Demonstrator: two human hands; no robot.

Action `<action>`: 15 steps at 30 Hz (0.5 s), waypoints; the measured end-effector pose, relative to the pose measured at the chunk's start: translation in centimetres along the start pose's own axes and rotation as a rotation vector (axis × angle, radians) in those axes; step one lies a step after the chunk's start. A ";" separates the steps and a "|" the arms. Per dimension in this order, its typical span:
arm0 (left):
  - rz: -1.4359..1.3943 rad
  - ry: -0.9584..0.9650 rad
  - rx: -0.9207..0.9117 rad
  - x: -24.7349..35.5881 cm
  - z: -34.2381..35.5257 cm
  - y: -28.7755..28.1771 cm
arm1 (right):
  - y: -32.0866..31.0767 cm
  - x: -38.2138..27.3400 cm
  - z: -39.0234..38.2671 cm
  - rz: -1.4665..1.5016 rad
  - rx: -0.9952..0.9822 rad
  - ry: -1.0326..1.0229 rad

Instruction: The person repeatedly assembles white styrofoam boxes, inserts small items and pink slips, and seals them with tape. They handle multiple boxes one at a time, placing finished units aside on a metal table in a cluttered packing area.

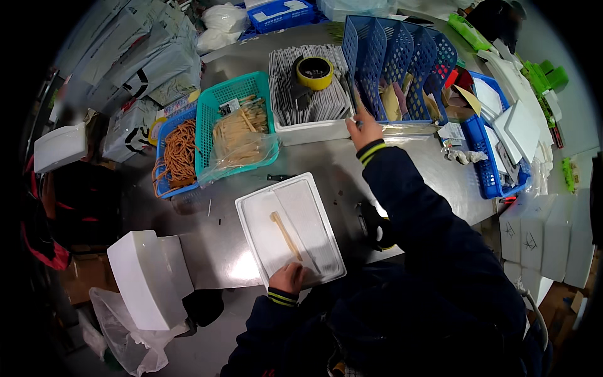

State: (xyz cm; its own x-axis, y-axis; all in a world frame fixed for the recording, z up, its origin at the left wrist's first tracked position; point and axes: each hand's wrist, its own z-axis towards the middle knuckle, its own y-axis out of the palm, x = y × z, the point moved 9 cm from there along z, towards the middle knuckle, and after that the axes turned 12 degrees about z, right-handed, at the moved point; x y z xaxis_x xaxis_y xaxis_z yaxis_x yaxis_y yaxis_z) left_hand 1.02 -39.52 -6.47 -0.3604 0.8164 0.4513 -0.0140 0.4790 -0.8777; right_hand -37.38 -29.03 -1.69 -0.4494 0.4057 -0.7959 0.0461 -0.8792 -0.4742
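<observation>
A white foam tray lies at an angle near the table's front edge. On its floor rests a slim tan stick, thicker at its far end. My left hand is closed at the tray's near rim, its fingers curled over the edge. Farther off, my right hand reaches to the leftmost slot of a blue perforated file rack. Its fingers are bent together by a thin tan edge; what they grip is partly hidden. Left of this hand stands a white box packed with upright cards or sleeves.
A yellow tape roll sits on the packed box. Left of it are a green basket of tan sticks and a blue basket of brown cords. A knife lies beyond the tray. White foam boxes stand at the left front.
</observation>
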 end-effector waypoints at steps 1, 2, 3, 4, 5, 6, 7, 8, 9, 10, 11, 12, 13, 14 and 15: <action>0.006 -0.026 -0.012 -0.1 0.1 0.0 | -0.1 -0.3 1.4 -0.047 0.060 -0.044; 0.015 -0.015 0.018 0.2 0.5 -0.3 | 0.9 2.2 2.9 0.031 0.011 0.083; 0.026 -0.016 0.051 0.3 0.6 -0.6 | 2.3 3.6 3.5 0.116 -0.050 0.208; 0.036 -0.016 0.084 0.4 0.6 -0.9 | 2.8 4.7 3.5 0.167 -0.079 0.280; 0.040 -0.024 0.088 0.4 0.7 -1.0 | 3.0 4.8 3.7 0.214 -0.111 0.350; 0.043 -0.030 0.091 0.5 0.7 -1.2 | 3.3 5.0 3.6 0.261 -0.142 0.421; 0.047 -0.034 0.095 0.5 0.8 -1.4 | 2.7 5.1 3.8 0.242 -0.053 0.338; 0.036 -0.036 0.116 0.7 0.9 -1.6 | 1.7 5.4 3.9 0.241 0.031 0.294; 0.025 -0.036 0.137 0.9 1.0 -1.9 | 0.6 5.6 4.0 0.240 0.117 0.250; 0.013 -0.034 0.157 1.1 1.2 -2.1 | -1.3 4.9 3.9 0.194 0.283 0.076; 0.017 -0.016 0.171 1.2 1.1 -2.1 | -2.2 5.1 3.9 0.298 0.331 0.085; 0.021 -0.016 0.185 0.8 0.7 -2.0 | -3.5 2.3 3.3 0.273 0.375 0.056; 0.021 -0.006 0.203 0.6 0.5 -2.1 | -5.3 -0.8 2.6 0.242 0.426 0.019; 0.002 -0.018 0.202 0.8 0.6 -2.4 | -6.9 -0.9 2.1 0.338 0.461 -0.037; -0.118 0.019 0.337 0.4 0.4 -3.1 | -8.2 -1.4 1.2 0.437 0.468 -0.073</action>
State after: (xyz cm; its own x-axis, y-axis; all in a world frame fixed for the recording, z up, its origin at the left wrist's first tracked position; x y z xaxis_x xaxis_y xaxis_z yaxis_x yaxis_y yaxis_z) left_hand 0.56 -40.85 -3.62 -0.3209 0.7691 0.5527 -0.3628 0.4393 -0.8219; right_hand -38.20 -22.69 3.72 -0.5376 -0.0183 -0.8430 -0.1476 -0.9823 0.1155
